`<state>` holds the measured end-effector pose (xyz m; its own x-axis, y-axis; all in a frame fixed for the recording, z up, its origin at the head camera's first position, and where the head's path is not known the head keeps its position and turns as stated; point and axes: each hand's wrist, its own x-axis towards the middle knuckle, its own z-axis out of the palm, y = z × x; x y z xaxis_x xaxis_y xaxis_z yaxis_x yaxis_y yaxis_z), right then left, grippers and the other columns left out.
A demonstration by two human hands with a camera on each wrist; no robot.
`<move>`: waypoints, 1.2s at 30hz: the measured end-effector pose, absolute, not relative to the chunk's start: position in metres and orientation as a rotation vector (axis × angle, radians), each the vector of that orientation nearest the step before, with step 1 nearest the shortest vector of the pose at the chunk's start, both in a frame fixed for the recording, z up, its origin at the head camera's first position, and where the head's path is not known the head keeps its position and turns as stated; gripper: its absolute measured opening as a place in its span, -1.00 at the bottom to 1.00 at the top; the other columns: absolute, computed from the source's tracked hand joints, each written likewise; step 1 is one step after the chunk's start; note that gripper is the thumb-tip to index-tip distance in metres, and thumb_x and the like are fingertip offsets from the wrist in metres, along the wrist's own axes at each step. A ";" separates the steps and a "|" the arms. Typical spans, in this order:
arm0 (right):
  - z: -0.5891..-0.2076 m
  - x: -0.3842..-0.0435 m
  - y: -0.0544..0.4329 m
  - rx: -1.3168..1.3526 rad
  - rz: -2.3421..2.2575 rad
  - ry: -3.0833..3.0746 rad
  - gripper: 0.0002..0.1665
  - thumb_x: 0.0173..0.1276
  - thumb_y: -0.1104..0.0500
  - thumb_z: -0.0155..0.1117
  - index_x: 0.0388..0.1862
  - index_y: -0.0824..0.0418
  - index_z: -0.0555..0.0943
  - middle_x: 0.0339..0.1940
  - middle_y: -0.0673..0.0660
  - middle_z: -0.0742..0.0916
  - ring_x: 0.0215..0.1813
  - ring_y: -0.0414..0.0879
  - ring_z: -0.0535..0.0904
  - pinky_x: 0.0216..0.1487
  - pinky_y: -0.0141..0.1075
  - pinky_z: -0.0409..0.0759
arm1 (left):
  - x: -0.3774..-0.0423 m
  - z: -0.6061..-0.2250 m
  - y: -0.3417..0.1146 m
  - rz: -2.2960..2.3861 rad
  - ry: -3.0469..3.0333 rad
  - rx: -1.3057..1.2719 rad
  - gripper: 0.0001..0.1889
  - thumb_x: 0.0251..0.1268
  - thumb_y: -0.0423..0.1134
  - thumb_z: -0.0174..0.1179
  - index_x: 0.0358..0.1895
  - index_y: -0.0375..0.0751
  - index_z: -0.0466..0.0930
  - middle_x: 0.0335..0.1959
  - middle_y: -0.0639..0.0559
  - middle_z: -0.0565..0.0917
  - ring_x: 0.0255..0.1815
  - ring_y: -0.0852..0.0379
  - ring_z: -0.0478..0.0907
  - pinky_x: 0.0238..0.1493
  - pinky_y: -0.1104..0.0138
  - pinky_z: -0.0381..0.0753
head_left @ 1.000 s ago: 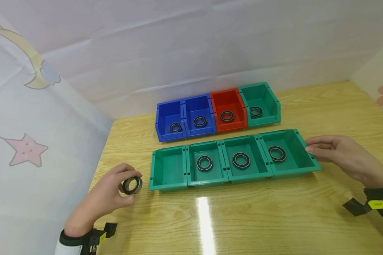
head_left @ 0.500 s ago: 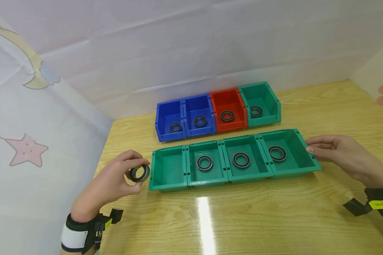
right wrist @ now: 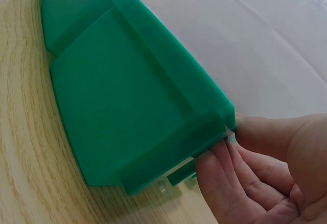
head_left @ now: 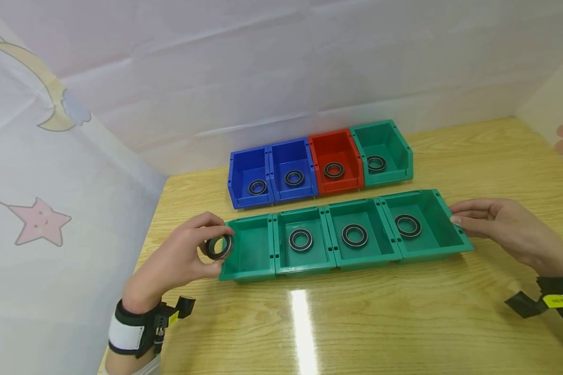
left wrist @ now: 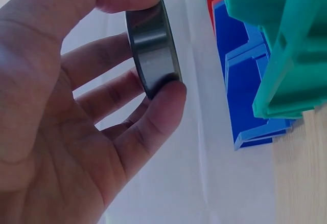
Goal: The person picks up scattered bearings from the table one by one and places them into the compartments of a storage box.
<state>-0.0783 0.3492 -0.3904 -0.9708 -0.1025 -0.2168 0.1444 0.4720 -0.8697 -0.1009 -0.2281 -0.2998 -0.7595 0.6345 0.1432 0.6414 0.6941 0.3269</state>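
My left hand (head_left: 180, 255) pinches a black-sealed ball bearing (left wrist: 155, 50) between thumb and fingertips, tilted on edge. In the head view the bearing overlaps the left rim of the leftmost front green bin (head_left: 253, 247), whose inside shows no bearing. Three more joined green bins continue to the right, each with one bearing lying flat, such as the bearing (head_left: 301, 240) in the second. At the far right end, my right hand (head_left: 506, 229) grips the rim of the last green bin (right wrist: 122, 91), thumb and fingers on either side of the edge.
Behind stands a second row: two blue bins (head_left: 248, 161), a red bin (head_left: 335, 146) and a green bin (head_left: 380, 136), one bearing in each. A pale printed cloth (head_left: 281, 67) hangs behind the wooden table (head_left: 380, 317) and along its sides.
My left hand has moved rightward and slightly up with the bearing, from beside the front row to the leftmost bin's rim. My right hand and the bins have stayed put.
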 end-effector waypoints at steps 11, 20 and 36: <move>-0.391 -0.078 0.349 0.036 -1.497 2.496 -0.76 0.53 0.18 0.13 0.12 0.08 0.53 -0.17 -0.37 0.73 -0.13 -0.45 0.68 -0.21 -0.55 0.67 | -0.109 -0.304 -0.218 -0.675 -2.895 -1.142 -0.55 -0.06 -0.36 0.35 0.02 -0.02 0.68 -0.01 0.17 0.54 -0.15 0.24 0.52 -0.23 0.43 0.65; -0.391 -0.078 0.348 0.051 -1.489 2.501 -0.75 0.52 0.17 0.14 0.13 0.10 0.52 -0.18 -0.39 0.72 -0.13 -0.46 0.67 -0.21 -0.55 0.67 | -0.117 -0.310 -0.207 -0.710 -2.912 -1.203 -0.54 -0.05 -0.35 0.38 0.05 -0.11 0.69 0.01 0.08 0.55 -0.15 0.21 0.47 -0.29 0.42 0.65; -0.391 -0.077 0.348 0.052 -1.486 2.500 -0.72 0.53 0.16 0.13 0.16 0.14 0.51 -0.16 -0.41 0.71 -0.12 -0.48 0.65 -0.20 -0.56 0.66 | -0.125 -0.329 -0.195 -0.672 -2.928 -1.266 -0.53 0.00 -0.33 0.38 0.10 -0.10 0.68 -0.01 0.09 0.55 -0.11 0.20 0.48 -0.20 0.42 0.64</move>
<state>-0.0774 0.3479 -0.3906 -0.9723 -0.0877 -0.2164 0.1482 0.4844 -0.8622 -0.1251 -0.1954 -0.3292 -0.6924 0.7195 0.0532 0.6707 0.6148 0.4149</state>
